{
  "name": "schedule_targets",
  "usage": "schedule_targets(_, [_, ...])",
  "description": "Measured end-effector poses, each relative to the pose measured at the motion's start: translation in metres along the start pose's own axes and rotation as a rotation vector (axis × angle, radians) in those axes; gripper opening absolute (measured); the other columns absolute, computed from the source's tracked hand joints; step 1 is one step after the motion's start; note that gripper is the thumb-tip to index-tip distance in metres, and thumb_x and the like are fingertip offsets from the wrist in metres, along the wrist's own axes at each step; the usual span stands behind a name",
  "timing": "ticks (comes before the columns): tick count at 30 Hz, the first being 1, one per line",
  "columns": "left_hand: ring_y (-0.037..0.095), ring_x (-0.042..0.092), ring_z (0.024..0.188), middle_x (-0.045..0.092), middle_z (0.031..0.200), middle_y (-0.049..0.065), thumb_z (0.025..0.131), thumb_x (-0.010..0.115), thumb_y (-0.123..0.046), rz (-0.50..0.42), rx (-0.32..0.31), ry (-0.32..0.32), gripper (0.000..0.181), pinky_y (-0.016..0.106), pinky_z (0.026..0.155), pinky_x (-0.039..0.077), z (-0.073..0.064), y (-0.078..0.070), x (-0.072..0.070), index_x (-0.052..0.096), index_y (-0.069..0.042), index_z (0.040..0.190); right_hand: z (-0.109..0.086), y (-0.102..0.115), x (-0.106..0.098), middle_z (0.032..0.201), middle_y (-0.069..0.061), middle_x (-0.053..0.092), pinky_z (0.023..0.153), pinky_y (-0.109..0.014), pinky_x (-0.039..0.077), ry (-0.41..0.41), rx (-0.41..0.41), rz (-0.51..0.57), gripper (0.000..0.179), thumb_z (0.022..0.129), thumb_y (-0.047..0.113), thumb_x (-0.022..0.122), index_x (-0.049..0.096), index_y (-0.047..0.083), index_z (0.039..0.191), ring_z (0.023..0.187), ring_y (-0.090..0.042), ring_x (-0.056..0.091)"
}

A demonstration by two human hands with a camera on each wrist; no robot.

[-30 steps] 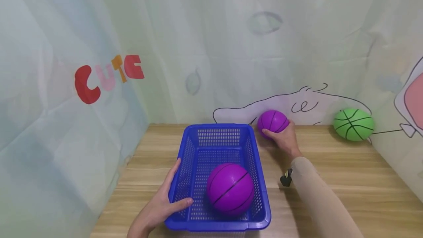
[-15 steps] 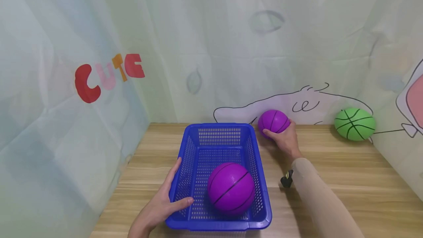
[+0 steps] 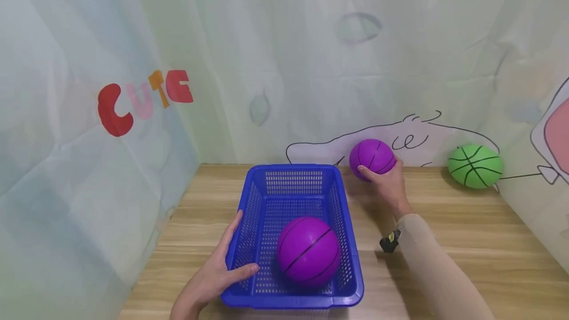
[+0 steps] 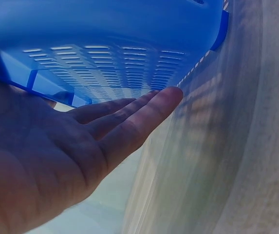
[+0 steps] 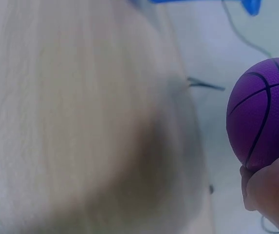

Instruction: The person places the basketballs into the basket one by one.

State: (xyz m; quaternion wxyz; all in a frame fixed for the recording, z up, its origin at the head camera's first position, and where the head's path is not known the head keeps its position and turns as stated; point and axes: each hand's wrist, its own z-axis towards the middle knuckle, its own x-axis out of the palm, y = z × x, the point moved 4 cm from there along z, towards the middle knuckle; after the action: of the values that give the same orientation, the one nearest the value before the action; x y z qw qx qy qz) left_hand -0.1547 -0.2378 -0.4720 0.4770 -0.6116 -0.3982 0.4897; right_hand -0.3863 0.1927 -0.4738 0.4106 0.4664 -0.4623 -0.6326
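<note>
Right of the blue plastic basket (image 3: pixel 293 302), the right hand (image 3: pixel 391 184) curls its fingers round a pebbled purple ball (image 3: pixel 372 156), which may drop if grip slackens; the left hand (image 3: pixel 212 271), straight-fingered, straddles the left rim.

The right sleeve (image 3: pixel 437 265) is beige, 1 small black device (image 3: pixel 389 242) beside it.

The scene holds one blue rectangular perforated plastic basket (image 3: pixel 292 302), two round purple black-lined balls (image 3: pixel 308 251), one near and one far, one round green black-lined ball (image 3: pixel 475 166) far right, four coloured letters (image 3: pixel 171 86) left, and two bare hands (image 3: pixel 214 271).
</note>
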Motion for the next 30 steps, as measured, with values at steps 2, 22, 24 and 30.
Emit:
schedule_targets(2, [0.051,0.048,0.151,0.006,0.186,0.019,0.095,0.089,-0.024,-0.005,0.008,0.005,0.119,0.068,0.119,0.049,0.0,0.0,0.0,0.006,-0.043,0.179,-0.001,0.008,-0.001,0.173,-0.026,0.036,0.128,-0.058,0.043,-0.004,-0.015,0.021,0.121,0.09,0.042,0.095,0.015,0.008,0.174,0.155,-0.043,0.046])
schedule_targets(22, [0.049,0.055,0.146,0.009,0.185,0.022,0.095,0.089,-0.023,-0.007,-0.009,-0.008,0.119,0.066,0.114,0.054,-0.001,-0.001,-0.001,0.007,-0.043,0.179,-0.025,0.097,0.022,0.166,-0.013,0.046,0.121,-0.053,0.052,0.128,-0.219,0.157,0.109,0.09,0.033,0.095,0.026,0.013,0.172,0.145,-0.031,0.055])
schedule_targets(24, [0.049,0.055,0.145,0.009,0.185,0.022,0.095,0.089,-0.023,-0.006,-0.006,-0.007,0.119,0.066,0.114,0.053,-0.001,-0.001,-0.001,0.007,-0.043,0.179,-0.029,0.102,0.024,0.166,-0.011,0.046,0.12,-0.053,0.052,0.15,-0.236,0.158,0.108,0.09,0.033,0.095,0.026,0.015,0.172,0.145,-0.031,0.055])
schedule_targets(30, [0.05,0.055,0.145,0.009,0.185,0.022,0.095,0.089,-0.024,0.002,0.002,-0.004,0.119,0.066,0.114,0.053,0.0,-0.001,0.0,0.007,-0.042,0.179,-0.037,0.112,0.029,0.166,-0.009,0.045,0.118,-0.056,0.054,0.203,-0.281,0.148,0.104,0.091,0.031,0.094,0.028,0.02,0.171,0.147,-0.031,0.053])
